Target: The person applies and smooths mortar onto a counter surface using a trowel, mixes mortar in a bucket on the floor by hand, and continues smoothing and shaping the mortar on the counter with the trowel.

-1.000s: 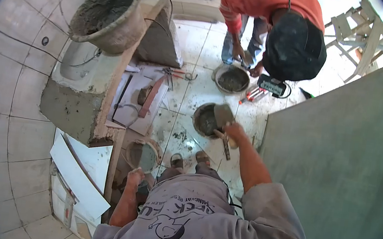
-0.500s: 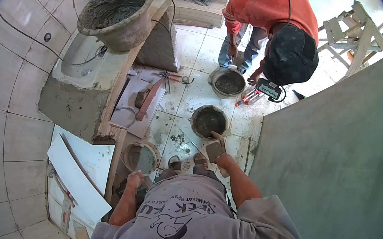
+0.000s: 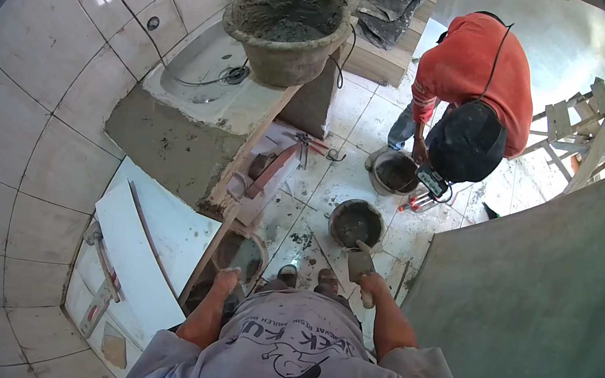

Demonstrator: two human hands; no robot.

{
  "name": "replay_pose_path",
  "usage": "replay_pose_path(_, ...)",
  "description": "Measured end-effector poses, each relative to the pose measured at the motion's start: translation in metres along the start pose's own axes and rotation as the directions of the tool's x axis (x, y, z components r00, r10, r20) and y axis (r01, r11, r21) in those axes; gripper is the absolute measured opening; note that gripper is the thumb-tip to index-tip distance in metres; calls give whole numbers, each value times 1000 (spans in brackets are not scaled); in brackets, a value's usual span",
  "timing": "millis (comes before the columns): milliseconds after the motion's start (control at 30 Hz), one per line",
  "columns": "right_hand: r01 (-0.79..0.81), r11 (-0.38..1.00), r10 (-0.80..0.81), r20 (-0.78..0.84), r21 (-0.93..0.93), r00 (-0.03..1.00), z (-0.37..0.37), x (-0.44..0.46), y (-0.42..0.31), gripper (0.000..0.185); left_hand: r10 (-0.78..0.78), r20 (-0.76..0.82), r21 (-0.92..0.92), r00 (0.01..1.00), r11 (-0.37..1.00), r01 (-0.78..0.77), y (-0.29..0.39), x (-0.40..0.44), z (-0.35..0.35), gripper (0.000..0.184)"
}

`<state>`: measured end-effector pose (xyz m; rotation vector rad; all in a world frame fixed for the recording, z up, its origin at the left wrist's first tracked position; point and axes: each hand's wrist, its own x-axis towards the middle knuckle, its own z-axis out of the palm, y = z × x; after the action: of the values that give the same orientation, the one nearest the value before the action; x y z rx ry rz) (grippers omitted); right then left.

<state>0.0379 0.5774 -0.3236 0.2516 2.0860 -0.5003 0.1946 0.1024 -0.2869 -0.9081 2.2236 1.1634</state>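
Note:
My right hand [image 3: 373,282] is closed around the handle of a trowel [image 3: 360,265], its grey, mortar-smeared blade pointing forward. Just beyond the blade stands a bucket [image 3: 334,221] with wet grey mortar in it. A short light-brown handle [image 3: 361,245] shows at that bucket's near rim. My left hand [image 3: 227,279] is curled into a fist low on the left, close to a round tub [image 3: 261,251] on the floor. Whatever the left fingers hold is hidden.
A large mortar basin [image 3: 280,71] stands on the sink counter [image 3: 170,149]. A person in a red top [image 3: 479,67] bends over another bucket [image 3: 376,180]. Pliers [image 3: 316,145] lie on the floor. White boards [image 3: 135,243] lean at left; a wooden trestle [image 3: 592,135] stands right.
The view has swung left, so the room's contents appear farther right. Both my hands keep nearly the same pose, the trowel still in the right. The person in red bends lower over the bucket.

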Motion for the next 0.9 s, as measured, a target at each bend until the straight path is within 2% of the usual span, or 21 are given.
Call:
replay_pose_path(133,55,998,-56,21,4,998,-16,-46,-33,45,-15,-55,-105,998,994,9,-6,3,-7,48)
replay_pose_path(200,-37,999,42,-207,24,977,-6,-57,-40,46,-15,42,18,999,1000,14,-3,-3,-15,46)
replay_pose_path(233,-37,999,41,-209,23,977,0,-55,-36,46,-14,42,16,999,1000,13,-10,2,-13,46)
replay_pose_path(300,95,995,-89,-148,29,985,6,-49,-28,36,96,8,-54,995,994,-95,-20,16,-6,42)
replay_pose_path(333,96,995,-91,-154,26,984,11,-45,-23,36,100,6,-58,995,993,-100,-5,12,-7,42)
replay_pose_path(367,53,998,-44,-180,44,983,17,-40,-16,36,16,58,-277,998,961,1,22,0,-8,38)
replay_pose_path(400,10,998,3,-205,63,979,23,-34,-7,36,-55,127,-476,990,872,109,58,-17,-14,35)
replay_pose_path(467,-3,997,20,-206,82,978,36,-11,19,36,68,225,-535,972,842,65,123,-43,-30,35)
replay_pose_path(533,-14,995,35,-209,103,977,37,-7,34,35,197,292,-530,936,848,-14,180,-47,-36,46)
replay_pose_path(600,-34,998,44,-238,48,970,29,-19,38,35,306,234,-703,923,709,-56,240,-58,-46,47)
replay_pose_path(667,-55,995,75,-277,80,958,22,-34,38,36,417,182,-747,890,648,-151,291,-56,-63,48)
replay_pose_path(733,-82,989,116,-312,120,943,8,-57,33,37,550,14,-756,835,552,-351,337,-55,-81,45)
replay_pose_path(800,-179,903,242,-118,391,963,-16,-115,3,44,665,-201,-456,719,586,-670,367,-37,-109,40)
replay_pose_path(833,-181,905,245,-122,384,962,-22,-128,3,44,638,-346,-385,688,572,-724,390,-39,-126,39)
replay_pose_path(867,-158,941,208,-145,299,967,-28,-137,4,42,604,-484,-305,634,563,-769,419,-53,-146,39)
replay_pose_path(900,-133,968,169,-161,212,972,-33,-140,8,41,592,-604,-316,534,437,-842,454,-86,-166,41)
